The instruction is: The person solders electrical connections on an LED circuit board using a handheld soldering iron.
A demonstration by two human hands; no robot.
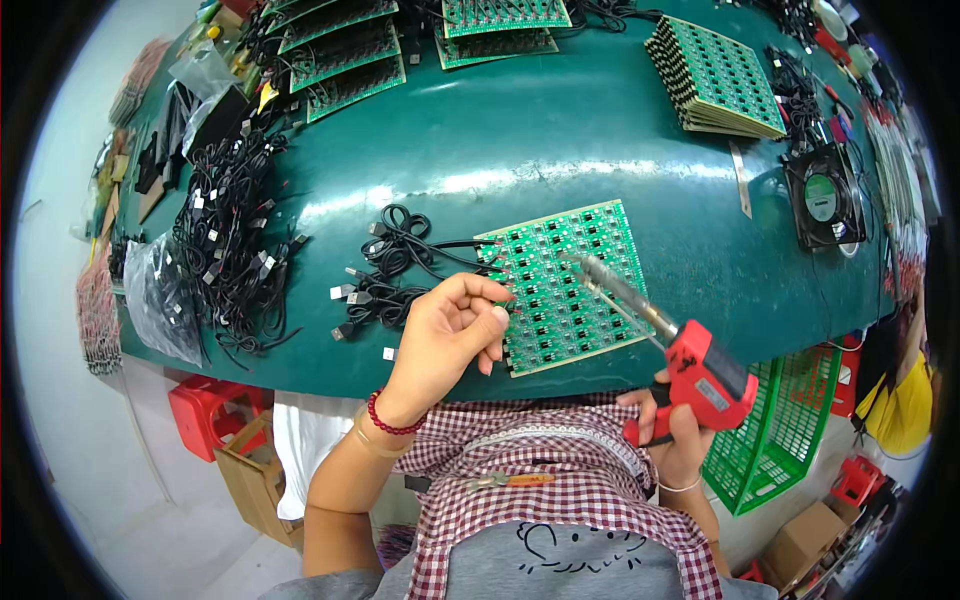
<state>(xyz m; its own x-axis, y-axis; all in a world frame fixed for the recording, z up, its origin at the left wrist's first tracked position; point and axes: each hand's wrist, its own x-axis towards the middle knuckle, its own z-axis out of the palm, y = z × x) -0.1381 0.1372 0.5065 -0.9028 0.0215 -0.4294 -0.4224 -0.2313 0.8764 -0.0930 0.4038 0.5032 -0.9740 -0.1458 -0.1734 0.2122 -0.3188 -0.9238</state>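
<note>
A green circuit board panel (575,325) with rows of small black components lies on the table in front of me. Black USB cables (405,240) run from the left up to its left edge, where thin wire ends meet the board. My left hand (445,330) is closed in a pinch at that edge, on the end of a black USB cable, mostly hidden by the fingers. Wrapped round the handle of a red soldering gun (705,375), my right hand (680,440) sits at the table's front edge. The gun's metal tip slants up and left over the board.
A big heap of black USB cables (225,225) lies at left, beside a clear plastic bag (160,300). Stacked circuit boards (720,75) stand at the far right, near a steel ruler (741,180) and a black fan (823,195). More boards (345,60) rise at the back. A green basket (770,430) stands below right.
</note>
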